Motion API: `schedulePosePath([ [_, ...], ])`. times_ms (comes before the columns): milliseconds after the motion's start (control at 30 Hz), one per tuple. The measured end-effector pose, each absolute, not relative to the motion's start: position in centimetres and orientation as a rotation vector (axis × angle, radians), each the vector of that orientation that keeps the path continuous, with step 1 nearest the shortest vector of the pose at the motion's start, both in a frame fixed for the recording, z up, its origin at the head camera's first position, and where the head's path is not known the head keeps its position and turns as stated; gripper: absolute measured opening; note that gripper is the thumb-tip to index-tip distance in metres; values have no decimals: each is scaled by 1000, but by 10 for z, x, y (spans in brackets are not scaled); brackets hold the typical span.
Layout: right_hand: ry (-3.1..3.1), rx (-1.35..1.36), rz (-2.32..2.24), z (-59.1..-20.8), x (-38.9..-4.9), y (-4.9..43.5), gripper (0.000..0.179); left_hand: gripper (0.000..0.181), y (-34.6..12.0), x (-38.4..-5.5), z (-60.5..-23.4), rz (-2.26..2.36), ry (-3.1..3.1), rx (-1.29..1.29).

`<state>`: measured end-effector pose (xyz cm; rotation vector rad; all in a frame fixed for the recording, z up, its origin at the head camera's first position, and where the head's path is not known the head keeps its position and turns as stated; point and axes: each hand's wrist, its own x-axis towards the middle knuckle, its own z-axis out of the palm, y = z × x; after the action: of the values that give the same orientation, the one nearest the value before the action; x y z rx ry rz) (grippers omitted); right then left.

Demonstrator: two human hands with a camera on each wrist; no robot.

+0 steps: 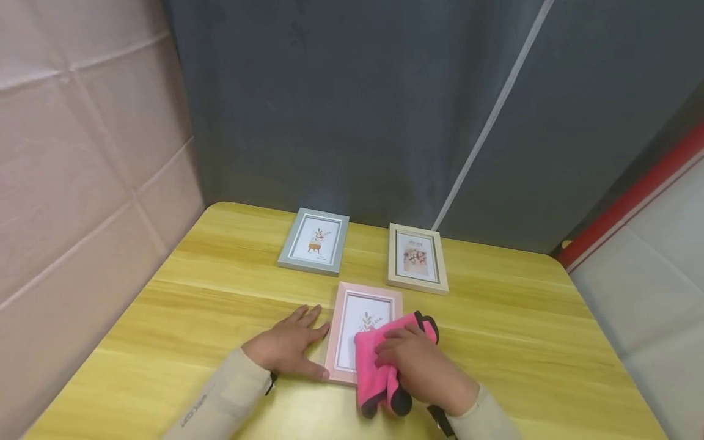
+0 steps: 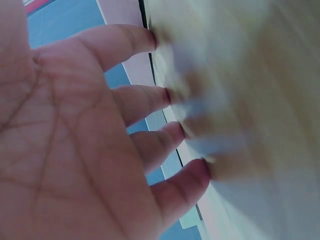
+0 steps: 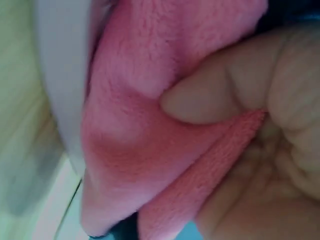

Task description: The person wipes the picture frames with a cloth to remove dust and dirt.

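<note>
A pink picture frame (image 1: 353, 318) lies flat, face up, near the front of the table, with a plant drawing behind its pane. At its left edge my left hand (image 1: 290, 347) rests with fingers spread, the thumb touching the frame's lower left side. The left wrist view shows the palm (image 2: 65, 135) and fingertips against the wood. My right hand (image 1: 415, 365) grips a folded bright pink cloth (image 1: 370, 360) with black edging, over the frame's lower right part. In the right wrist view the thumb presses into the fluffy cloth (image 3: 130, 135). The cloth hides that part of the frame.
Further back on the yellow wooden table (image 1: 181, 305) lie a grey-blue picture frame (image 1: 337, 244) at left and a cream picture frame (image 1: 393, 256) at right. A dark grey panel (image 1: 330, 110) stands behind the table, and a pale creased sheet (image 1: 82, 183) hangs on the left.
</note>
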<state>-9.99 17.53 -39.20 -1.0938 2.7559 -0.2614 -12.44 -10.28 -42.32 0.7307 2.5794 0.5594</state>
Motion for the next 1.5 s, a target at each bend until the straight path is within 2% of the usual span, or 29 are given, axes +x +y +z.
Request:
schedulePosePath([
  [133,2790,-1278,-402,-395,-100,166,45,95,-102,-126,-425,554,2572,742],
  [233,2769,-1364,-455,-401,-98,158,46,88,-102,-128,-426,561,2574,746],
  [400,2728,-1305,-343,-410,-94,149,48,76,-100,-131,-428,574,2593,730],
  [667,2757,-1253,-326,-408,-96,152,42,80,-95,-129,-425,600,2593,697],
  [967,2765,-1058,-355,-404,-97,178,38,82,-93,-126,-422,606,2581,633],
  [1100,2780,-1113,-434,-400,-100,175,37,83,-91,-125,-424,617,2592,652],
  [1300,2766,-1375,-538,-404,-99,154,37,81,-90,-127,-427,609,2613,674],
  [1500,2716,-1266,-407,-407,-95,157,44,83,-91,-127,-425,607,2607,659],
])
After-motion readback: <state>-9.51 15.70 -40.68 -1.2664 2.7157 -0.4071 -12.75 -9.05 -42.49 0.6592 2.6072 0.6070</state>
